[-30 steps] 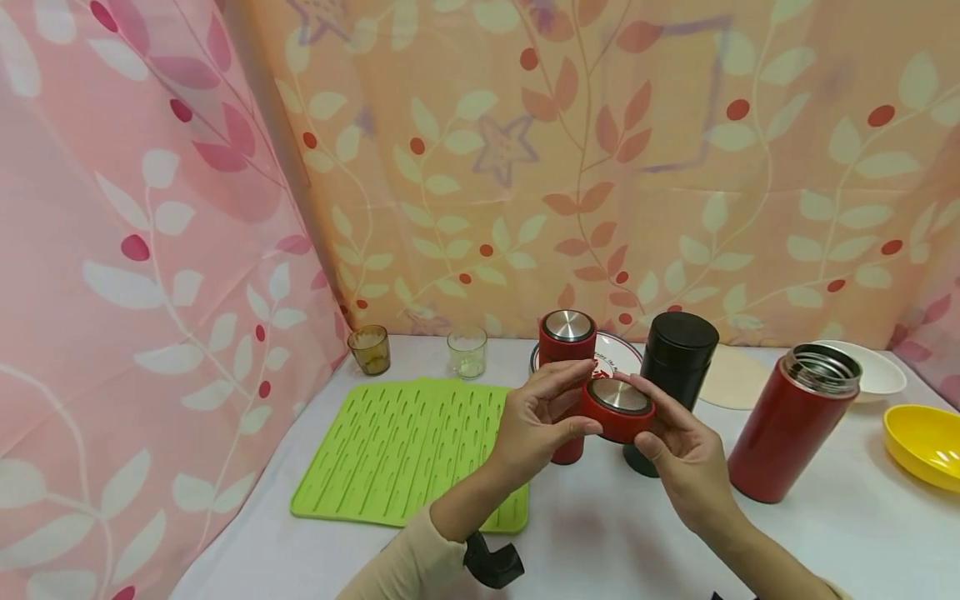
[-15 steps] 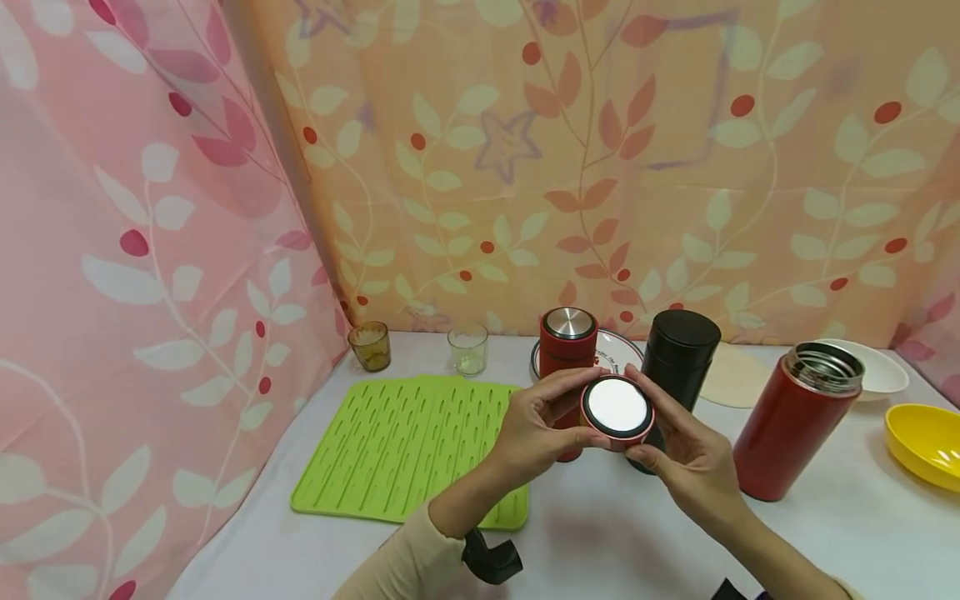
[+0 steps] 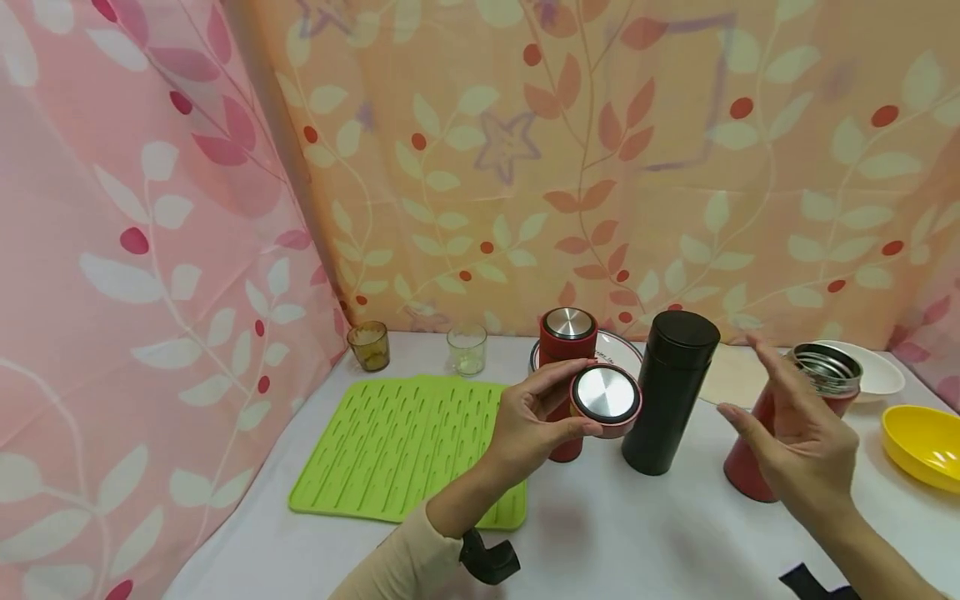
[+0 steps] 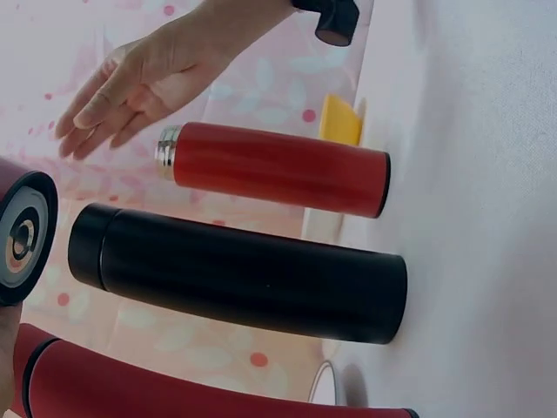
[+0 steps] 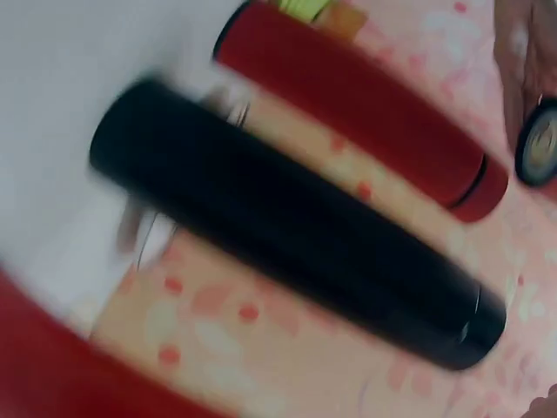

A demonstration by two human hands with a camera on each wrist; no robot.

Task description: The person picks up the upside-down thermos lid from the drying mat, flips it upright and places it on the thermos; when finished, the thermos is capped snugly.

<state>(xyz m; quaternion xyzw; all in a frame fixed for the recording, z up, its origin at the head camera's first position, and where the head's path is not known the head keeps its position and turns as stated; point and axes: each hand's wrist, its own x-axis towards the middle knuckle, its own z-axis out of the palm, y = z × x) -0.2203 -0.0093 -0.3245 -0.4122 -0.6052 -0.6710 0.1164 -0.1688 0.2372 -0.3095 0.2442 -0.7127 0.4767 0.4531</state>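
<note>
In the head view my left hand (image 3: 528, 425) pinches a red lid with a steel top (image 3: 607, 393) between thumb and fingers, raised above the table. The lid's underside (image 4: 22, 244) shows in the left wrist view. My right hand (image 3: 810, 442) is spread, holding nothing, and overlaps the uncapped red thermos (image 3: 746, 467); the left wrist view shows the hand above and beside that thermos's steel mouth (image 4: 165, 152). Between the hands stands a capped black thermos (image 3: 670, 396). Behind the left hand stands a second red thermos (image 3: 568, 342) with its lid on.
A green ridged mat (image 3: 405, 450) lies on the left, with an amber glass (image 3: 369, 346) and a clear glass (image 3: 467, 350) behind it. A white plate (image 3: 622, 354) lies behind the bottles. A white bowl (image 3: 881, 375) and a yellow bowl (image 3: 926, 446) stand at right.
Both hands held the lid before, and its top tilted toward the head camera. My right hand has let go and moved right to the uncapped red thermos; my left hand keeps the lid.
</note>
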